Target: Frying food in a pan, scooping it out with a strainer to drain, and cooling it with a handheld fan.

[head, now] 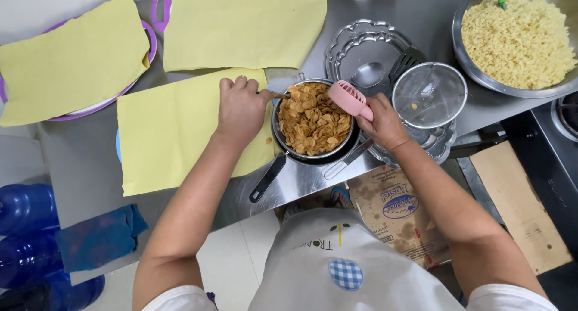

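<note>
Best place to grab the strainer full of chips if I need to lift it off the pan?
Take the strainer by its long steel handle, which juts toward the person at the lower right, coming in from the near counter edge. The bowl is heaped with chips, and both the left hand and right hand crowd its rim.

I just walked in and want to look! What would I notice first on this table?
Right in the middle sits a metal strainer heaped with golden-brown chips. The right hand holds a small pink fan over them, while the left hand grips a utensil handle at the strainer's edge. Big yellow paper sheets cover the left side, and a metal bowl of pale yellow crumbly food sits at the top right.
</note>
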